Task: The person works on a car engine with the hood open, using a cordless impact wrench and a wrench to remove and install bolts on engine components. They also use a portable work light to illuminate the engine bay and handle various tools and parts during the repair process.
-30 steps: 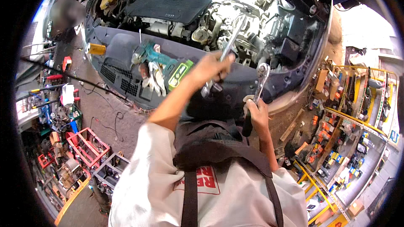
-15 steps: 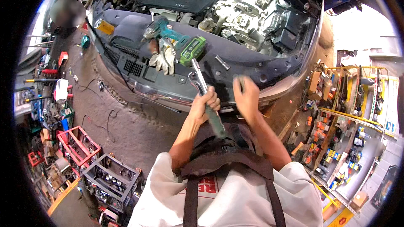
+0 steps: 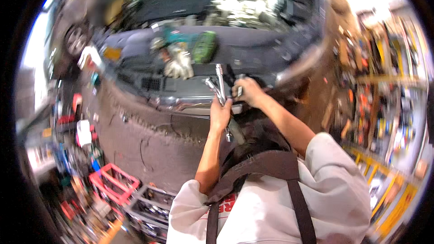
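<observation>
Held close in front of me, my left hand is closed around a ratchet wrench and a second chrome tool. Their shiny ends stick up above the fingers. A green handle and a chrome end show below the hand. Just to the right, my right hand has its fingers curled around a small metal socket, partly hidden and blurred. Both hands are over the front edge of a dark car bumper.
A teal power tool with a green battery lies on the car front beside work gloves. Behind is an open engine bay. Crowded yellow shelving stands right; red and grey frames stand lower left.
The view has shifted. My right hand has closed on the socket that lay on the car front, and it is lifted away. A second chrome end now shows beside the ratchet in my left hand.
</observation>
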Demonstrator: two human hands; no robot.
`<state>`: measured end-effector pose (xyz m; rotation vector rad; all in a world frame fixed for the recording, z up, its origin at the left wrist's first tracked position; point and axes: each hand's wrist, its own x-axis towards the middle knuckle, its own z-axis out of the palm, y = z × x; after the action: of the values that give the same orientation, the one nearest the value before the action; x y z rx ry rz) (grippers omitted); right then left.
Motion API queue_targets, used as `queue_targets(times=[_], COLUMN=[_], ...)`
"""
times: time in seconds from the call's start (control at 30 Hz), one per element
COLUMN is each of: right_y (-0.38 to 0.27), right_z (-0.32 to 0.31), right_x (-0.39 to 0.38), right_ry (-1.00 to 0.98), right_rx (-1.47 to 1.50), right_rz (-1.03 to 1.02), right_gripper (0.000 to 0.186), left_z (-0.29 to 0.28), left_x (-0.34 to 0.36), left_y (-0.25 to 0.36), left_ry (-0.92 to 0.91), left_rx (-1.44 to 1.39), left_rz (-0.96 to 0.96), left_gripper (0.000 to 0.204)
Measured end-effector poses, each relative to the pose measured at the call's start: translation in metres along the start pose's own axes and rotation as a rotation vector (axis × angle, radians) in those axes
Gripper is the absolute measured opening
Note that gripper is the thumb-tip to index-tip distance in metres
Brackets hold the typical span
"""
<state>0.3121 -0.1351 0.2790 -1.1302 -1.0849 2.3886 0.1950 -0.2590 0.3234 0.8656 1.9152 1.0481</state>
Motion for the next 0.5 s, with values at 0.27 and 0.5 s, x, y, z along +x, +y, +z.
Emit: queue_targets(times=[0.27, 0.5], right_y=[0.038, 0.165], right_z=[-0.007, -0.086], right_x=[-0.084, -0.116], right_ry=[0.598, 0.862], right_rx=[0.395, 1.119], right_rz=[-0.051, -0.002], right_gripper=[0.026, 0.018], left_z=[0.075, 0.098], left_x=[-0.036, -0.044], left_y=[0.049, 0.077], left_ry=[-0.588, -0.888], left_rx=[0.250, 0.423], left_rz=[0.236, 0.239], left_gripper=[0.042, 0.027])
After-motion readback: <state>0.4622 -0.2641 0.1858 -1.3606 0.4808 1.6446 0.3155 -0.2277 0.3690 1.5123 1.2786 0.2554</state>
